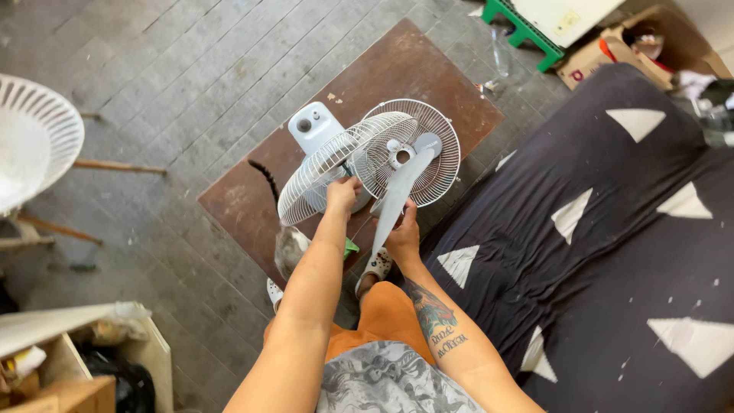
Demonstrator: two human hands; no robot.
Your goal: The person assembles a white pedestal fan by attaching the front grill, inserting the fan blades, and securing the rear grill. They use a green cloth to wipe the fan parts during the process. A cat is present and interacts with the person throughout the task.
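Observation:
A white fan lies in parts on a low brown wooden table (428, 69). Its body with a round knob (313, 126) sits at the back left. One wire grille (317, 172) leans tilted in front of the body. A second round grille (432, 164) faces up beside it. My left hand (342, 193) grips the lower rim of the tilted grille. My right hand (403, 237) holds the lower end of a pale grey fan blade (401, 183), which lies across the second grille's hub.
A grey cat (290, 248) with a striped tail stands by the table's near edge, close to my feet. A dark bed cover with white triangles (612, 229) is at the right. A white lattice chair (38, 145) stands left; a green stool (524, 30), a bottle (501, 50) and a cardboard box (604, 50) are beyond.

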